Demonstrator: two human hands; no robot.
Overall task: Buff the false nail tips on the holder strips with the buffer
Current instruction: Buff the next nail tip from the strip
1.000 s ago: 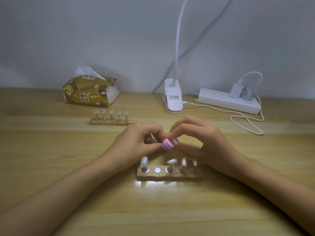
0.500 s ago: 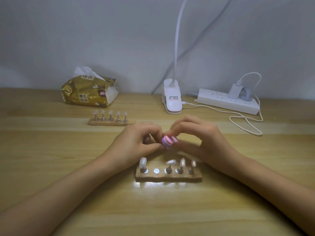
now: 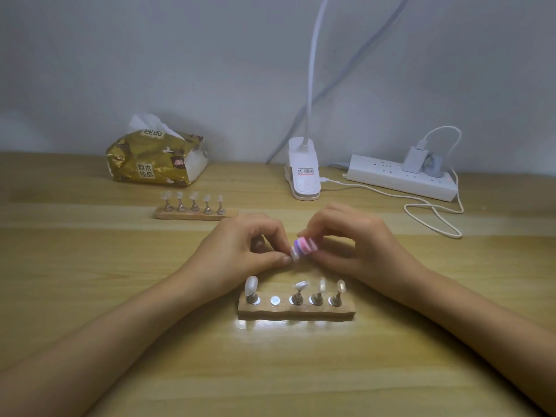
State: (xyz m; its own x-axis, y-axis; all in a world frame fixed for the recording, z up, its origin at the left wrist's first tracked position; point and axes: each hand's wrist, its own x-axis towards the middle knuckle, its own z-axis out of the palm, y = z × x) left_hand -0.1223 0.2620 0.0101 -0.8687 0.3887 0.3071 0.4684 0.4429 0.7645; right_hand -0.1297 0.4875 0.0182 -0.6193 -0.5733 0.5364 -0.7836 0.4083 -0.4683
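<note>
A wooden holder strip (image 3: 296, 311) lies in front of me with several pale nail tips on metal stands; its second socket from the left (image 3: 275, 300) has no stand in it. Just behind it, my left hand (image 3: 240, 248) pinches a clear nail tip (image 3: 294, 253) on its stand. My right hand (image 3: 358, 245) grips a small pink, white and purple striped buffer (image 3: 307, 244), whose end touches that nail tip. A second holder strip (image 3: 195, 213) with several nail tips sits farther back on the left.
On the wooden table, a gold tissue pack (image 3: 156, 159) stands at the back left. A white clip lamp (image 3: 303, 173) is at the back centre. A white power strip (image 3: 401, 177) with a plugged charger and a looping cable (image 3: 433, 215) lies at the back right.
The buffer has shifted slightly against the nail tip held by my left hand. Both hands stay in about the same place behind the near strip.
</note>
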